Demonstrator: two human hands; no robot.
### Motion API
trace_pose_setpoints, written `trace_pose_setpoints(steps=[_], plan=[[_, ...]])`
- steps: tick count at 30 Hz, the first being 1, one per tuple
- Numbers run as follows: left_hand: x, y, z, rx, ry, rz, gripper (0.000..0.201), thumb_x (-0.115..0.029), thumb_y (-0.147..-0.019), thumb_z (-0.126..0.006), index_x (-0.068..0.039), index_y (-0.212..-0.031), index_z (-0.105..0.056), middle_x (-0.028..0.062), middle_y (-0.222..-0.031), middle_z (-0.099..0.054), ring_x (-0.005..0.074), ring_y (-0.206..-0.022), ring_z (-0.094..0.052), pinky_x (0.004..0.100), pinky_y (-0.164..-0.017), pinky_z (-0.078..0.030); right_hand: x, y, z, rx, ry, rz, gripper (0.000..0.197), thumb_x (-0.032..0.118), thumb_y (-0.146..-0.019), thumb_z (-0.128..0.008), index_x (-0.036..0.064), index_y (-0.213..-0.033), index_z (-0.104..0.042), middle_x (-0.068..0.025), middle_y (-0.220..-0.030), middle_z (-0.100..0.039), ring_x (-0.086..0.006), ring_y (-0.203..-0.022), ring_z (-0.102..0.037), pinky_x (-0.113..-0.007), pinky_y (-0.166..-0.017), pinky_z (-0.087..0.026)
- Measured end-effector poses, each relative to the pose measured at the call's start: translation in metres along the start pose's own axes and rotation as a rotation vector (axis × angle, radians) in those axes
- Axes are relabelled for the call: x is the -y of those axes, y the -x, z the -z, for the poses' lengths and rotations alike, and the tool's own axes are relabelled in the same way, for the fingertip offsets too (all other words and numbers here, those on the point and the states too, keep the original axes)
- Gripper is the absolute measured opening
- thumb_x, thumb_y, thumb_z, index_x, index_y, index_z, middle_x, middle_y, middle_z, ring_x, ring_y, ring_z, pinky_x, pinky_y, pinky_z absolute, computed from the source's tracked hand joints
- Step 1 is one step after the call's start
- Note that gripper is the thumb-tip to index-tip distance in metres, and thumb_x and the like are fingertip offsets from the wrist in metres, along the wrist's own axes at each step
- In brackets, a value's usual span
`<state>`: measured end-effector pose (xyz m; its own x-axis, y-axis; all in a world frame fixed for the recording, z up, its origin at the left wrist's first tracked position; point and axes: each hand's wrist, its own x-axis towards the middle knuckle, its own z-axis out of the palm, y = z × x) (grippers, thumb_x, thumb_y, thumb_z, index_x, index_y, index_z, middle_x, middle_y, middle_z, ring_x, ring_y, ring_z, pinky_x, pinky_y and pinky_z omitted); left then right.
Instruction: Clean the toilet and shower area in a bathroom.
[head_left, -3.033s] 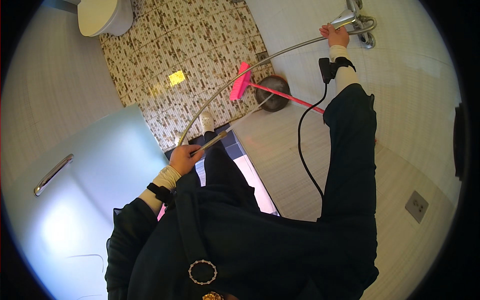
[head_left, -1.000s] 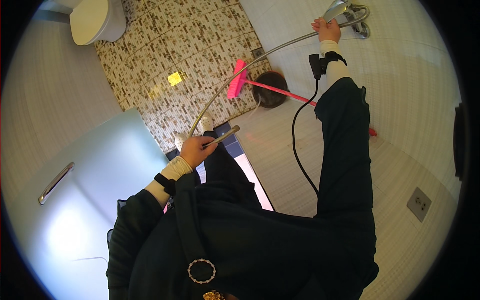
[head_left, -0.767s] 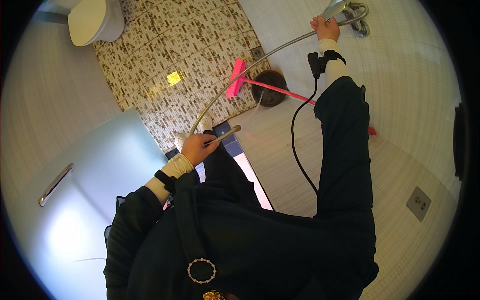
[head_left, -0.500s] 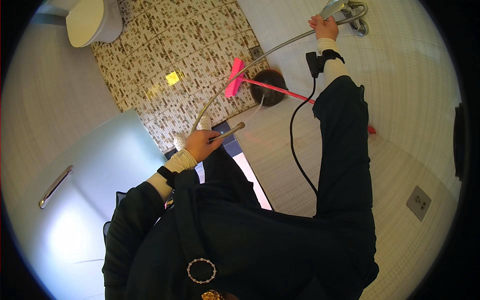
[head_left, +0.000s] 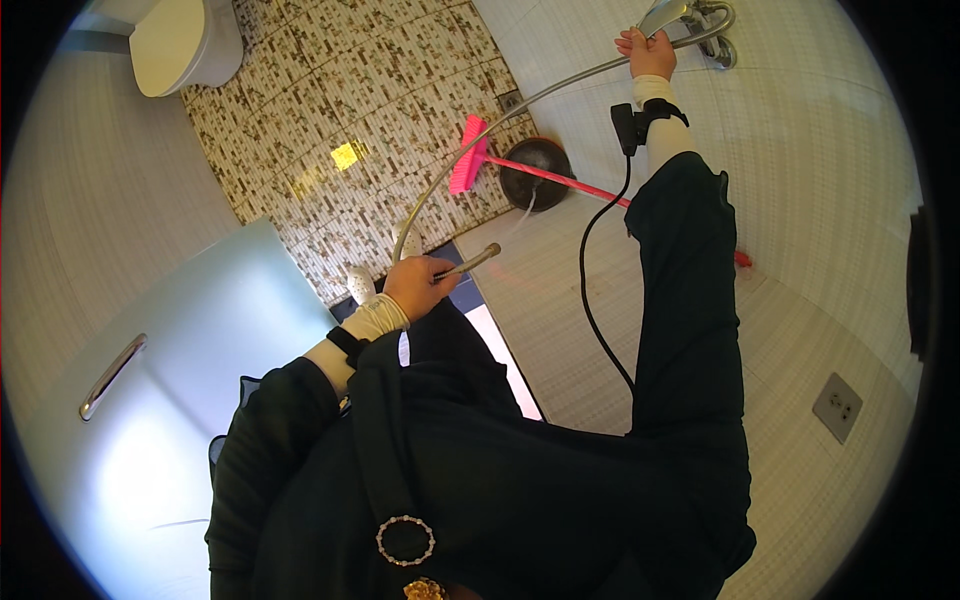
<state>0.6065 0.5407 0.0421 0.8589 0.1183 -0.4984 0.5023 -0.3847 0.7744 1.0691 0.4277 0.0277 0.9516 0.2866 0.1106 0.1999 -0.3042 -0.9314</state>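
Observation:
My left hand (head_left: 412, 286) is closed around a metal shower hose (head_left: 440, 180), near its free end. From that end a thin stream of water (head_left: 527, 208) runs into a round black bucket (head_left: 522, 198), where the water looks stirred up. My right hand (head_left: 651, 53) reaches to the wall and grips the chrome lever (head_left: 664, 16) of a mixer tap (head_left: 722, 50). The hose loops from the tap across to my left hand. A pink broom (head_left: 468, 160) lies with its pole (head_left: 590, 189) across the bucket.
A white toilet (head_left: 172, 45) stands at the far left on the mosaic-tiled floor (head_left: 300, 90). At the left is a frosted glass door (head_left: 230, 300) with a metal handle (head_left: 113, 377). A socket plate (head_left: 838, 408) sits on the right wall. A black cable (head_left: 585, 270) hangs from my right wrist.
My left hand has shifted slightly right and up with the hose end. The water stream has become thicker, and the water in the bucket looks more disturbed. My right hand stays at the tap.

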Motion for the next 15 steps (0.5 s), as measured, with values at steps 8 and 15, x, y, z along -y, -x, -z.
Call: trace_pose_setpoints(steps=[8,15], plan=[[0.0,-0.0023,0.0003,0.014,-0.004,-0.004,0.025,-0.026,-0.076,-0.063,-0.005,-0.088,-0.066,0.0151,-0.074,-0.063,0.0264,-0.064,-0.062,0.0327,-0.058,-0.049,-0.0008,-0.0006,0.0006,0.01,0.002,0.003,0.011,0.004,-0.085,-0.051,-0.0068,-0.088,-0.048,-0.0179,-0.082,-0.063,-0.0217,-0.067,-0.065,-0.028,-0.06,-0.056],[-0.0028,-0.0015,0.0007,-0.005,0.031,-0.018,0.025,-0.027,-0.077,-0.061,-0.005,-0.087,-0.066,0.0155,-0.071,-0.062,0.0283,-0.065,-0.061,0.0355,-0.059,-0.048,-0.0005,-0.0017,0.0012,0.001,-0.022,-0.013,0.012,0.003,-0.085,-0.05,-0.0075,-0.09,-0.048,-0.0182,-0.082,-0.063,-0.022,-0.067,-0.065,-0.029,-0.059,-0.056]])
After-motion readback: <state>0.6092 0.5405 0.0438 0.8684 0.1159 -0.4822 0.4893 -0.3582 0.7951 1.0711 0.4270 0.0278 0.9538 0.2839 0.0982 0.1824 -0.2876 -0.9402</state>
